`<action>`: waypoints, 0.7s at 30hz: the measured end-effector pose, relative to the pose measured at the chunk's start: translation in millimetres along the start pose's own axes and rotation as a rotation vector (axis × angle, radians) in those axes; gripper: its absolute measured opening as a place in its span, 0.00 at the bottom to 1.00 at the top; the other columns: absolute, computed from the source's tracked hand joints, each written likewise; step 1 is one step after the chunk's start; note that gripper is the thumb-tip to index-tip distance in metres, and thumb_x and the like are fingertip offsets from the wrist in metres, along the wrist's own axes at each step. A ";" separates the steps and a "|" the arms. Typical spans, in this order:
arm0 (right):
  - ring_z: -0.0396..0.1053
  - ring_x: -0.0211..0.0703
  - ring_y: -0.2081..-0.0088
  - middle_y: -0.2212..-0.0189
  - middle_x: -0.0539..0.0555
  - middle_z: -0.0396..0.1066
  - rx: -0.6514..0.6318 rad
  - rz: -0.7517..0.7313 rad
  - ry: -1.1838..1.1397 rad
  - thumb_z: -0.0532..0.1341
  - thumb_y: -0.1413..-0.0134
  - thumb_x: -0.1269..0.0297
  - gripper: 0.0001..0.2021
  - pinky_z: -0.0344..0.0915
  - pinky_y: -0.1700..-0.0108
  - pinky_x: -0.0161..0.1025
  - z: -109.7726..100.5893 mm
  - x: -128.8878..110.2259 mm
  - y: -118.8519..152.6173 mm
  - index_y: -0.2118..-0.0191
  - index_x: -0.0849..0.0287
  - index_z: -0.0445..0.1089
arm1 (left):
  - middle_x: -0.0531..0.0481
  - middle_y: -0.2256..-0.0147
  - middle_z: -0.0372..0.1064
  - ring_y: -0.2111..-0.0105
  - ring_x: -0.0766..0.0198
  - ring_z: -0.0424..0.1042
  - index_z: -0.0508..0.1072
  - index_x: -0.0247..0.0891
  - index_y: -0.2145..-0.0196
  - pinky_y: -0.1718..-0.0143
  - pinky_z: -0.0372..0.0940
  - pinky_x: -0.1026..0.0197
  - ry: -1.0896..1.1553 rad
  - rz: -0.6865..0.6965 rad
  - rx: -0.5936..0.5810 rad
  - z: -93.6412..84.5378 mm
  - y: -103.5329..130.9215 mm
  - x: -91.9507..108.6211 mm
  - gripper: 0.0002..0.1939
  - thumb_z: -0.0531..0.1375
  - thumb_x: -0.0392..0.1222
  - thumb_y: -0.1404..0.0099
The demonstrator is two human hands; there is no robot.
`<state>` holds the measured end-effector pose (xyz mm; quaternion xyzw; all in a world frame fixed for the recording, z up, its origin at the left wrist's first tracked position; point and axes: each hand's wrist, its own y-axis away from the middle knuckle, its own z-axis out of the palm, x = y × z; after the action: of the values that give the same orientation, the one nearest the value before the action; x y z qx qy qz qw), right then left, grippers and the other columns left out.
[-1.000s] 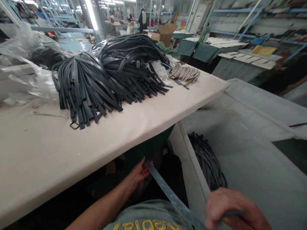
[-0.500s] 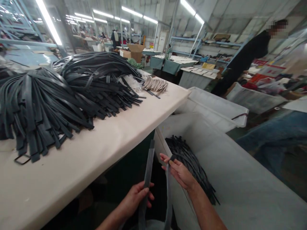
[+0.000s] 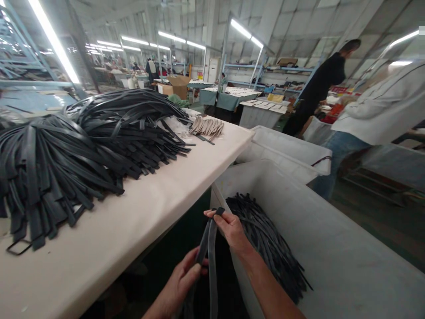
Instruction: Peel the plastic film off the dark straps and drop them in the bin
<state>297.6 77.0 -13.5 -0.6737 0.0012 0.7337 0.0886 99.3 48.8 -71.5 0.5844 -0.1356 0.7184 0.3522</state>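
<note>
A: Item one, the left hand (image 3: 190, 272)?

B: Closing thumb and fingers around one length of the dark strap (image 3: 212, 266), beside the near edge of the table (image 3: 159, 195).

A: Item two, the right hand (image 3: 230, 228)?

B: Pinching the strap's upper ends together, higher up beside the table; its two lengths are hanging below. Where they are meeting, the view is not showing.

A: Stock on the table?

B: Dark straps, lying in a large pile (image 3: 133, 137); one black buckle (image 3: 19, 247), resting at the pile's near end; pale strips (image 3: 206, 127), lying toward the table's far corner.

A: Beside the table?

B: One white bin (image 3: 332, 248), holding a dark bundle (image 3: 265, 235).

A: Beyond the table?

B: An open carton (image 3: 175, 87), plus a person in black (image 3: 318, 84), leaning forward.
</note>
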 end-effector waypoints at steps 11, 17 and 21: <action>0.73 0.50 0.53 0.59 0.51 0.79 0.185 -0.072 0.113 0.61 0.38 0.55 0.10 0.65 0.44 0.48 -1.3 -23.3 40.2 0.60 0.50 0.79 | 0.47 0.68 0.75 0.66 0.57 0.71 0.80 0.39 0.66 0.62 0.63 0.61 -0.434 0.024 -0.044 21.1 12.8 -10.7 0.25 0.55 0.62 0.36; 0.73 0.50 0.52 0.57 0.53 0.79 0.343 -0.151 0.386 0.59 0.36 0.56 0.11 0.67 0.46 0.47 -49.8 -40.0 46.7 0.59 0.52 0.78 | 0.45 0.56 0.76 0.55 0.52 0.72 0.78 0.42 0.53 0.51 0.65 0.57 -0.404 -0.012 -0.033 10.0 18.7 -24.9 0.26 0.57 0.63 0.37; 0.72 0.50 0.51 0.55 0.53 0.78 0.389 -0.453 0.818 0.58 0.35 0.60 0.10 0.63 0.42 0.50 -87.1 -73.7 19.0 0.56 0.51 0.76 | 0.45 0.48 0.74 0.46 0.48 0.69 0.76 0.45 0.50 0.42 0.62 0.52 -0.272 -0.091 0.091 -15.9 29.3 -40.9 0.28 0.58 0.65 0.40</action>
<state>386.8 38.2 49.1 -0.8604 0.0261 0.3582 0.3617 70.8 23.2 -107.8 0.6970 -0.1226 0.6214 0.3361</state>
